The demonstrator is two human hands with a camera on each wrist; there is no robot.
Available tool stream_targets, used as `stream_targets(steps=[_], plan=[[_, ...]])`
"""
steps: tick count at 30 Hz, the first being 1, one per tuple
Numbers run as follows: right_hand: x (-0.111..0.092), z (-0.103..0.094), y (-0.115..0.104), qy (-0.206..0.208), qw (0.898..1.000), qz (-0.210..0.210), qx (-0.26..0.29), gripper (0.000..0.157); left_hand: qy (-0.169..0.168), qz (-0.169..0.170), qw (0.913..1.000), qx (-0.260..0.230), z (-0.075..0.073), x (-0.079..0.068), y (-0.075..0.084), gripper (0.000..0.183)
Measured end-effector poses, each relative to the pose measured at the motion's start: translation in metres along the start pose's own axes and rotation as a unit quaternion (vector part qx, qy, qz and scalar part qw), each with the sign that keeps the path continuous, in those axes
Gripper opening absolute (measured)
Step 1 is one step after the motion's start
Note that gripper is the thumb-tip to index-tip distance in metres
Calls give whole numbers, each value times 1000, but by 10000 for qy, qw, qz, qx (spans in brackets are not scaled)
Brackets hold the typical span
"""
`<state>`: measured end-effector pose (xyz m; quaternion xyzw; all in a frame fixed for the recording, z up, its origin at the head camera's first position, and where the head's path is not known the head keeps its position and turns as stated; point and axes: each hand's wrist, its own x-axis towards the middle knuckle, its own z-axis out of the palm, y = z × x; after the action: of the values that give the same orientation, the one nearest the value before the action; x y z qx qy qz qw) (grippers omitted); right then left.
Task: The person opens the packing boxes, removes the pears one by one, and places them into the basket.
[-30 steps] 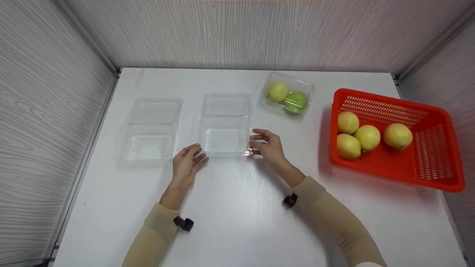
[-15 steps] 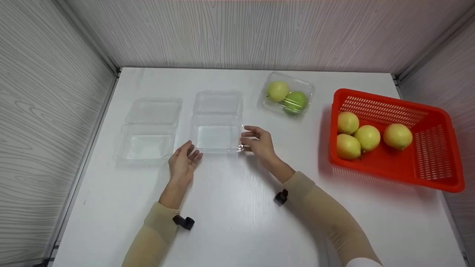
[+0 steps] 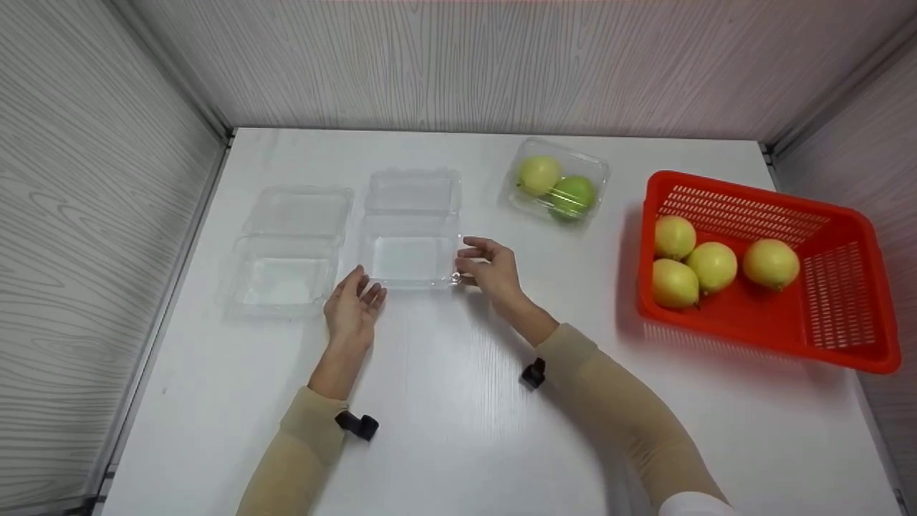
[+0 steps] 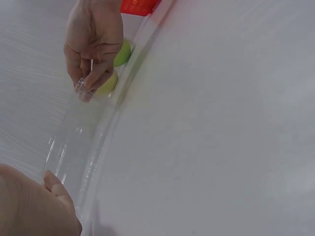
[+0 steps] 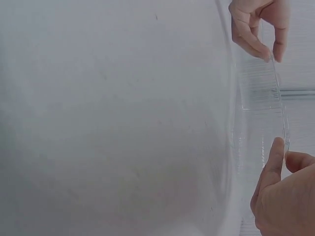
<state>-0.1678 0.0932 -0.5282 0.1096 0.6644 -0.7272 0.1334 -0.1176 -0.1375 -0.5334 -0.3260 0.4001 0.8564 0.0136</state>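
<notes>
A clear plastic clamshell container (image 3: pixel 410 259) with its lid folded back lies mid-table, nothing inside it. My left hand (image 3: pixel 349 313) pinches its near left corner, thumb on the rim. At the near right corner my right hand (image 3: pixel 494 278) holds the rim between thumb and fingers. The left wrist view shows the right hand (image 4: pixel 96 42) gripping the container's (image 4: pixel 74 130) far corner, with the left hand (image 4: pixel 34 204) low at the left. In the right wrist view, thumb and finger of the left hand (image 5: pixel 258 24) meet on the rim.
To the left lies a second clear clamshell (image 3: pixel 286 281), lid folded back. At the back right stands a lidded clamshell (image 3: pixel 526 209) with one yellow and one green fruit. A red basket (image 3: pixel 745 342) on the right holds several pale yellow fruits (image 3: pixel 709 266). Panels surround the white table (image 3: pixel 444 430).
The clamshell has slid left and slightly away, toward the second clamshell, with both hands on it. The right hand has moved furthest left; the basket and fruits stay put.
</notes>
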Motion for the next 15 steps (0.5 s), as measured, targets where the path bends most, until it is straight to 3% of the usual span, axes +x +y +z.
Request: stream_targets(steps=[5, 15], plan=[[2, 5, -1, 11, 10000, -1, 16, 47, -72, 50, 9999, -91, 0, -1, 0, 19], [4, 12, 0, 36, 10000, -71, 44, 46, 198, 114, 9996, -140, 0, 0, -2, 18]])
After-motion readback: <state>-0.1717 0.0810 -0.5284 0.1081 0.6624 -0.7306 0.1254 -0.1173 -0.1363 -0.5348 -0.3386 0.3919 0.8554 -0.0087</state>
